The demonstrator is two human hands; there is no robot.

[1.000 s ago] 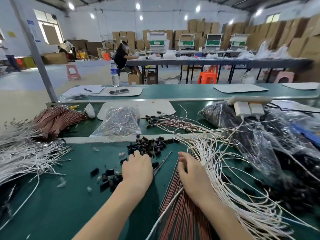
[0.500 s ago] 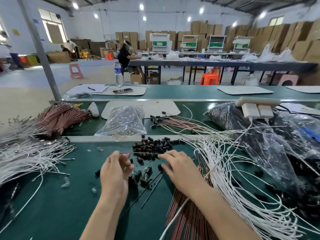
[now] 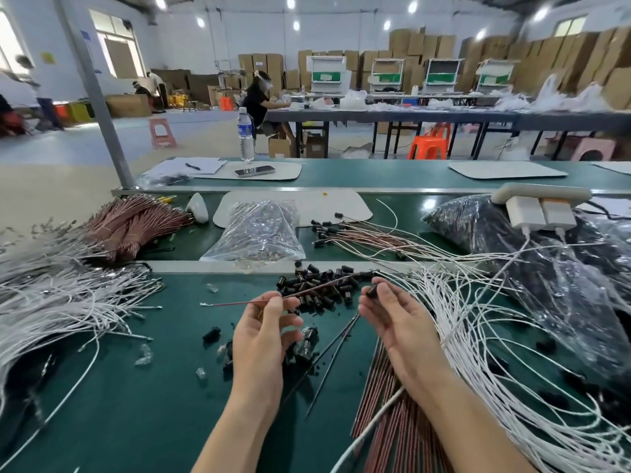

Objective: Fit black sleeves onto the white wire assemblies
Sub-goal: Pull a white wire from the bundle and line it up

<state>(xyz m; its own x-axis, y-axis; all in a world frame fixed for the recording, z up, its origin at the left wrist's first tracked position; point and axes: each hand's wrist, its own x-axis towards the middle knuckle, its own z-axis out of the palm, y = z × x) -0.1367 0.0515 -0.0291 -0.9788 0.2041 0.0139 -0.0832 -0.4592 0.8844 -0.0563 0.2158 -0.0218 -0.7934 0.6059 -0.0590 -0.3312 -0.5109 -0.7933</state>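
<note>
The left hand pinches a thin reddish-brown wire between thumb and fingertips; the right hand pinches a small black cylindrical sleeve. Both are just nearer than the loose pile of black sleeves; long white wires fan out to the right.

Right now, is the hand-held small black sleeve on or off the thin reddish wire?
Off, apparently: the right hand pinches the small black sleeve below the left hand's thin reddish wire.
</note>
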